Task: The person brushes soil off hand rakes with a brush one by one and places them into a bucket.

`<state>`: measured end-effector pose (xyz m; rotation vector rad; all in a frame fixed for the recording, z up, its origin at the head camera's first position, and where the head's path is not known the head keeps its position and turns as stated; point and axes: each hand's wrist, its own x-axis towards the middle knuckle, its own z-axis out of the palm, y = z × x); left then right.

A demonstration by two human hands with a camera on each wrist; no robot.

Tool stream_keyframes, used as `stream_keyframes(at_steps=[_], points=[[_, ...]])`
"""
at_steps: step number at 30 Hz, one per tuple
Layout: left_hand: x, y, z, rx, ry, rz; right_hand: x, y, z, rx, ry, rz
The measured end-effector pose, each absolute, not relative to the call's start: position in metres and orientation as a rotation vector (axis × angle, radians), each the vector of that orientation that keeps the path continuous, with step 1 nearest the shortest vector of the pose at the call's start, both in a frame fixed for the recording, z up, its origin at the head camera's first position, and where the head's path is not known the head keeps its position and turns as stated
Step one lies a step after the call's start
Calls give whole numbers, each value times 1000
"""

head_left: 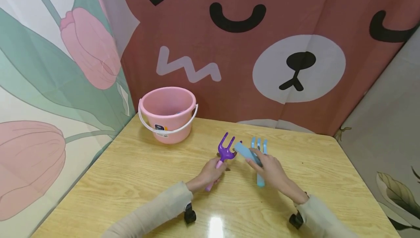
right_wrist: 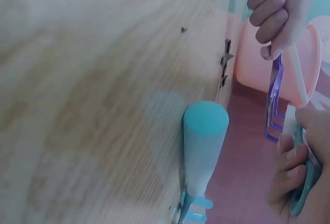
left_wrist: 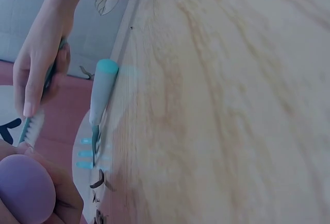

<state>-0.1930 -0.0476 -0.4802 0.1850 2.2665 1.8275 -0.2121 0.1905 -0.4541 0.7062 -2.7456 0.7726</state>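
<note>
My left hand (head_left: 210, 171) grips the pink handle of a purple hand fork (head_left: 225, 153), its prongs raised and pointing away from me. My right hand (head_left: 271, 170) holds a light blue brush (head_left: 243, 149) by its teal handle (right_wrist: 305, 190). White bristles (left_wrist: 34, 131) show in the left wrist view, and the brush head is close beside the purple prongs. Below the right hand, a blue hand fork (head_left: 260, 180) lies on the table, its grip end toward me. Small dark brown scraps (left_wrist: 98, 179) lie on the wood near both tools.
A pink bucket (head_left: 181, 122) with a white handle stands at the table's back left, something bluish just visible inside. The wooden table (head_left: 147, 172) meets printed cloth walls (head_left: 229, 85) at the back and on both sides.
</note>
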Motion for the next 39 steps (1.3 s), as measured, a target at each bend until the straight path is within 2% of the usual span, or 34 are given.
stream_keyframes(at_steps=[8, 19, 25, 31, 39], points=[[-192, -44, -484, 157, 2271, 1806, -221, 189, -467, 674, -2779, 791], [-193, -46, -483, 166, 2304, 1800, -205, 192, -459, 808, -2813, 821], [-193, -46, -480, 183, 2330, 1795, -209, 192, -446, 720, -2767, 789], [-194, -46, -476, 227, 2347, 1798, -221, 192, -457, 655, -2759, 742], [-197, -50, -477, 202, 2366, 1794, -210, 192, -462, 796, -2800, 858]])
